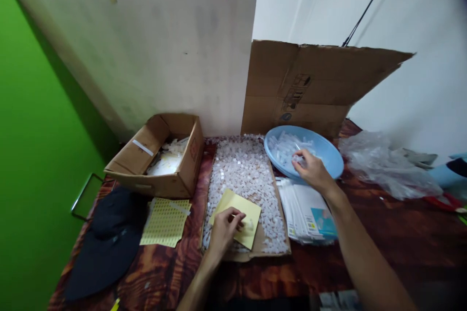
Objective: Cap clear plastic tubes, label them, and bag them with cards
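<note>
The yellow sheet (239,216) lay near me on the middle of the table, a pale, square-cornered piece of paper turned at a slant, resting on top of the white pieces (244,175) that covered the cardboard tray (255,251). My left hand (224,228) rested on its near left part, the fingers curled in and pinched on something small and pale at the sheet's surface; I could not tell what it was. The tray itself was a flat brown piece, long from near to far, almost wholly covered by those small whitish bits. My right hand (312,170) was farther off and to the right, reaching over the near rim of the blue bowl (328,153), the fingers bent loosely down among the clear little tubes (286,148) heaped in it; whether it had closed on any of them I could not tell. Just near the bowl, under my right forearm, lay a fanned stack of printed packets (306,214), white with a blue corner. To the left of the tray lay a dotted yellow sticker sheet (164,221), and beyond it an open cardboard box (156,160) with pale scraps inside. A black cap (105,243) sat at the near left of the dark wooden table (383,233). At the far side stood a white board (153,53) and a flattened carton (310,82), and crumpled clear plastic (383,165) lay at the right.
</note>
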Demonstrator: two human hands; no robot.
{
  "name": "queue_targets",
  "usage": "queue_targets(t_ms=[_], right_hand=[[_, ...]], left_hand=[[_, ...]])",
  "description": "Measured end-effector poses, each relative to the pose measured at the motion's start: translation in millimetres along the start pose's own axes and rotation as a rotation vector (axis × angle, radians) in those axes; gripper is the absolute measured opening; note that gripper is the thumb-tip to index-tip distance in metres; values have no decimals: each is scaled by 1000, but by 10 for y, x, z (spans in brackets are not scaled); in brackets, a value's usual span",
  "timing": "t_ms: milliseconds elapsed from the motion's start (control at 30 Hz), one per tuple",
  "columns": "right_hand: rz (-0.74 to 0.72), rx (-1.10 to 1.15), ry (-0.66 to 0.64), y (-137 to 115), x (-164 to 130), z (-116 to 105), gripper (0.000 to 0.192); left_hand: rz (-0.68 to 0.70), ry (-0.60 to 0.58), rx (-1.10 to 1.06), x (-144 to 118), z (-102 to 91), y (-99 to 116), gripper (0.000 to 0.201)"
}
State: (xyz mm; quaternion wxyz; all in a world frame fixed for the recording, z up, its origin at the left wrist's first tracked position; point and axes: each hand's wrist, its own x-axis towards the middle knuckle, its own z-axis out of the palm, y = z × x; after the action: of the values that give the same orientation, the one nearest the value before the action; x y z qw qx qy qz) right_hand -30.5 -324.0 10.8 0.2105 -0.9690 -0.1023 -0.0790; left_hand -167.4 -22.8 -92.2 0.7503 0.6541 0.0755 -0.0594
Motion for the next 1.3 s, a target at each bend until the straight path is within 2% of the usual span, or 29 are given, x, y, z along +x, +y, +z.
queue_targets(t_ms=[33, 100, 200, 300, 400, 500, 667, 800, 1000, 1167, 1300], right_hand=[[-30, 209, 70, -155, -181, -9, 25], [-57, 564, 72, -494, -548, 31, 22], [13, 918, -16, -965, -972, 247, 20], [100, 1213, -176, -1255, -1184, 574, 22], [125, 1230, -232, -1354, -1253, 852, 25], [101, 1156, -199, -1349, -1233, 989, 28], [27, 983, -174, -1324, -1135, 1059, 26], [57, 1081, -182, -1380, -1124, 1168, 23], [128, 1186, -79, -1529, -1159, 1301, 24], [97, 1154, 135, -1661, -1203, 1360, 21], [124, 1147, 228, -1746, -1253, 1396, 18]], left_hand=[[-22, 15, -43, 9, 7, -16, 37], [-58, 53, -120, 38, 16, -35, 44], [-118, 99, -246, 85, 8, -7, 51], [-187, 84, -342, 105, -19, 95, 55], [-246, 26, -411, 81, -39, 225, 53], [-201, -5, -467, 36, -34, 317, 51], [-13, 84, -550, -14, 16, 363, 50], [15, 143, -609, -23, 70, 384, 53], [65, 187, -665, -15, 163, 431, 51], [55, 152, -735, -16, 237, 415, 51], [51, 152, -753, -33, 293, 404, 60]])
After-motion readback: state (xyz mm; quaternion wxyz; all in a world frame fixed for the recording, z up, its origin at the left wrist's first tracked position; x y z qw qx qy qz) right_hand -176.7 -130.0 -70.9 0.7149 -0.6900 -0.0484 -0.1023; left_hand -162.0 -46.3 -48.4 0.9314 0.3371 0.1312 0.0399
